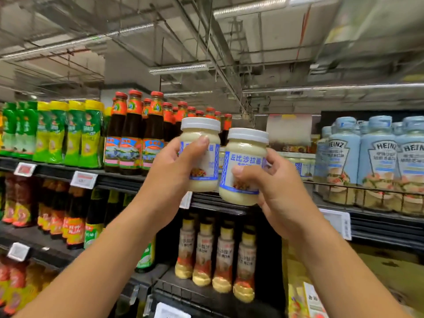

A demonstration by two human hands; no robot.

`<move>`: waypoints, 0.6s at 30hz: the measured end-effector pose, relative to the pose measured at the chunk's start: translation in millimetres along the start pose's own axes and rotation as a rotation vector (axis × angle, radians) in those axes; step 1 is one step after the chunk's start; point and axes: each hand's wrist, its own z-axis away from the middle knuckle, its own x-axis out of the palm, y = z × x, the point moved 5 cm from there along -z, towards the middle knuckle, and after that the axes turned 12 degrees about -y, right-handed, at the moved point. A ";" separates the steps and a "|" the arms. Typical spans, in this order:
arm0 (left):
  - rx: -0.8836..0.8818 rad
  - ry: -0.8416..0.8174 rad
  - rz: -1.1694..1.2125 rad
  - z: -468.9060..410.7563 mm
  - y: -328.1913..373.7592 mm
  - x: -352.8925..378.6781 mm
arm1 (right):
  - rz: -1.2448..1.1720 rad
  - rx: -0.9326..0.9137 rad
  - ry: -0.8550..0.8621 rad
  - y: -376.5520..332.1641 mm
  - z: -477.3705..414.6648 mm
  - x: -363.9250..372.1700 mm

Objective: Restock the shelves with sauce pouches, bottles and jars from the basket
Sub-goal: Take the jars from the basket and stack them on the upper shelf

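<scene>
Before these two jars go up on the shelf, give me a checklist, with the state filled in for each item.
1. Grip of left hand on left jar: ok, thumb across the label.
2. Grip of right hand on right jar: ok, thumb on its front.
3. Caps on: ok, left lid and right lid both in place.
4. Matching shelf jars found: ok, between the dark sauce bottles and the Heinz bottles.
5. Free room beside those shelf jars: cannot tell, the held jars hide it.

Head cam, wide-angle, faces fwd & slightly up at shelves (pixel 124 180), close range.
</scene>
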 end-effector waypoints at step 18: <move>0.006 -0.305 -0.112 -121.8 -16.3 -91.2 | 0.690 0.236 0.125 -4.1 -111.5 -2.0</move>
